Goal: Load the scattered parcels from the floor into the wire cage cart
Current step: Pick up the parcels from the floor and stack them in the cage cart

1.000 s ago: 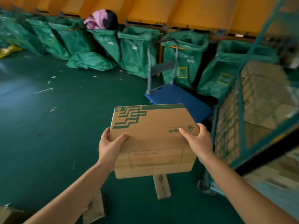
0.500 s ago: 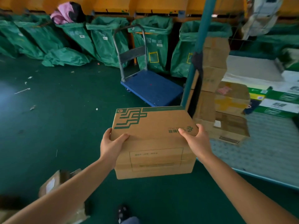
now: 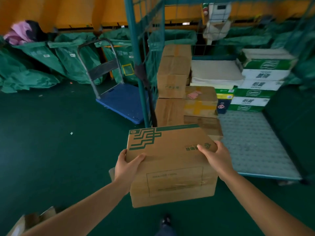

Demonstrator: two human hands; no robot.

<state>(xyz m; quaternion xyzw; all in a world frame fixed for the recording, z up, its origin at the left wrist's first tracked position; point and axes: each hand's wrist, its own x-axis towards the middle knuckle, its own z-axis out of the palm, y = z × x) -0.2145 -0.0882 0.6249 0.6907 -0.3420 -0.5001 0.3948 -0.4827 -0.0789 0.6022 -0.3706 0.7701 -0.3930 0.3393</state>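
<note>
You've got a brown cardboard parcel held out in front of you at about waist height, above the green floor and just short of the open front of the wire cage cart. It's a plain corrugated box with a dark green stepped line pattern printed on the top left corner, a green band along the far top edge, a small green logo with characters near the right edge, and an outlined label panel on the side facing you. Your left hand wraps the near left corner, thumb on top, and your right hand clamps the right edge the same way, so each grip is grasping the parcel.

Inside the cart, a tall stack of brown cartons stands against the left post, taped with clear tape. Right beside it sits a lower carton with a yellow tape cross and a pinkish sticker on top. Further back lies a flat whitish bundle, and on the right a pile of white and green printed boxes. The cart bed looks like a pale dimpled sheet, though it's a bit blurry there.

Left of the cart is a blue platform trolley with a metal handle, and a row of green fabric sacks along the yellow wall. One more cardboard box lies on the floor by your left arm.
</note>
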